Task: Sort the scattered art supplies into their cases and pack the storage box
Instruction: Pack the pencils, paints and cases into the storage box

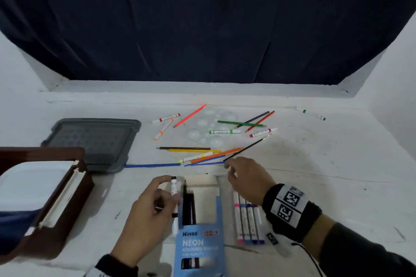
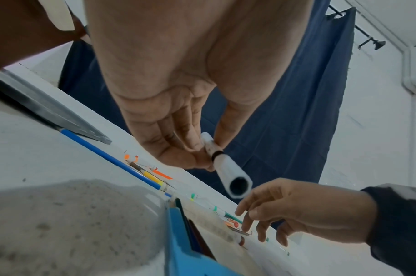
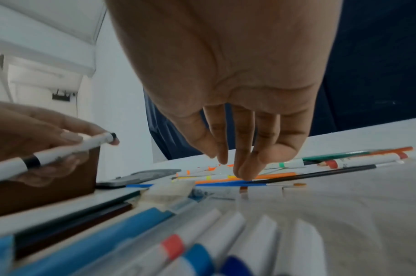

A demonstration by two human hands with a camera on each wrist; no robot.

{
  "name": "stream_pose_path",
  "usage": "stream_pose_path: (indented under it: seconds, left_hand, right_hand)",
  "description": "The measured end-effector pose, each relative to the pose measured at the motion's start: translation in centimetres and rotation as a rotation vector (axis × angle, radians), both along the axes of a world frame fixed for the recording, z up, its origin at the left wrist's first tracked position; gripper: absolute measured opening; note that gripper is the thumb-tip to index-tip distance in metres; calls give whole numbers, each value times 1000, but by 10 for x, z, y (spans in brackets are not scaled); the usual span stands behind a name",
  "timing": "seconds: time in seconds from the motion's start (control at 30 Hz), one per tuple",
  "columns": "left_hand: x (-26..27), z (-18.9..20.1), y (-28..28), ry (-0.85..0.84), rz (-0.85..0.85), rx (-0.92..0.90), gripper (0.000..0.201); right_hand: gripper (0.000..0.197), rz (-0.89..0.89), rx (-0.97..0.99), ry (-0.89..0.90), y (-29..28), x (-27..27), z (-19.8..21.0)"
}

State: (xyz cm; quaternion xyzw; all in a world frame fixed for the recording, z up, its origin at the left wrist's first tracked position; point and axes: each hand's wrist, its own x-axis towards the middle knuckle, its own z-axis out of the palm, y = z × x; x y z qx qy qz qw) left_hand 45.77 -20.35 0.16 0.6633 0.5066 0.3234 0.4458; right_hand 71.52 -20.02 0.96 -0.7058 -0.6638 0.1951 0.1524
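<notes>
My left hand (image 1: 166, 184) pinches a white marker with a black band (image 1: 173, 189) just above the open end of the blue Ninso neon pencil box (image 1: 198, 243), which holds dark pencils. In the left wrist view the marker (image 2: 228, 171) sits between thumb and fingers (image 2: 192, 142). My right hand (image 1: 229, 168) hovers with relaxed fingers at the near edge of the loose pile, fingertips (image 3: 244, 171) right over the orange pencil (image 3: 273, 176) and holding nothing. Several markers (image 1: 247, 218) lie side by side under my right wrist.
A brown storage box (image 1: 67, 200) stands at the left, its grey lid (image 1: 96, 139) behind it. A clear paint palette (image 1: 211, 126) lies among scattered pencils and markers. One green marker (image 1: 311, 114) lies apart at the far right. A dark curtain hangs behind the table.
</notes>
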Motion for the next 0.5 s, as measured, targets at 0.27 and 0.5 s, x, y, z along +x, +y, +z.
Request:
stream_pose_path:
  seconds: [0.27, 0.5]
  left_hand:
    - [-18, 3, 27, -38, -9, 4, 41]
    - [-24, 7, 40, -100, -55, -30, 40]
  right_hand:
    - [23, 93, -177, -307, 33, -8, -8]
    - [21, 51, -143, -442, 44, -9, -15]
